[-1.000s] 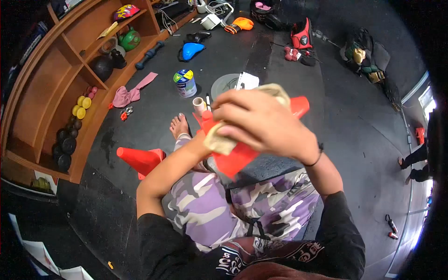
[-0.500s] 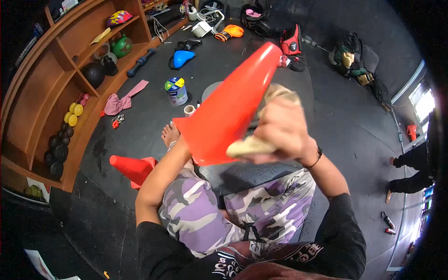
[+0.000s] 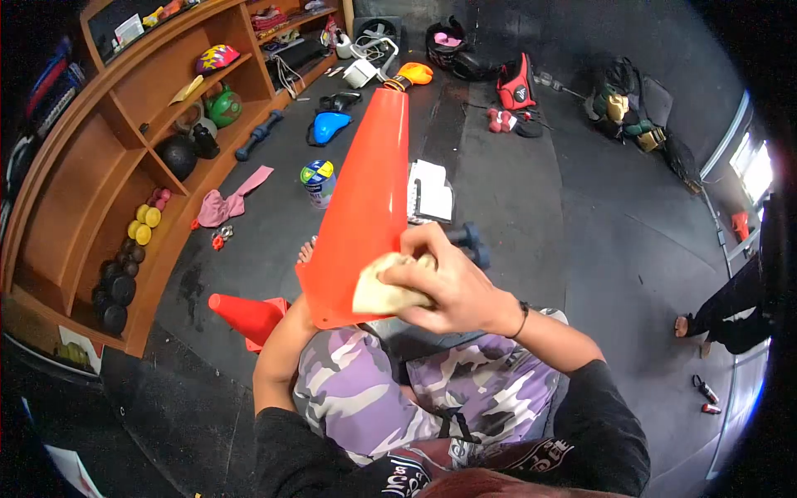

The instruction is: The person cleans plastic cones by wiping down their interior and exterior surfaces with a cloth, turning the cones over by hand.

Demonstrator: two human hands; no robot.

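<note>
An orange traffic cone (image 3: 363,187) is held up in front of me, its tip pointing away and its base towards my lap. My left forearm (image 3: 282,353) runs up to the cone's base; the cone hides my left hand, which supports it from behind or inside. My right hand (image 3: 440,286) is closed on a pale yellow cloth (image 3: 382,290), pressed against the lower right side of the cone. A second orange cone (image 3: 249,317) lies on its side on the floor, left of my left arm.
Beyond the cone are a paint can (image 3: 319,184), an open notebook (image 3: 430,192) and a dark dumbbell (image 3: 473,242). A wooden shelf (image 3: 83,191) with weights curves along the left. Blue and orange gear lies farther off. Another person's legs (image 3: 730,311) show at right.
The cone has swung left and stands more upright in view. My right hand has come down and left to its lower side with the cloth, uncovering the notebook and dumbbell.
</note>
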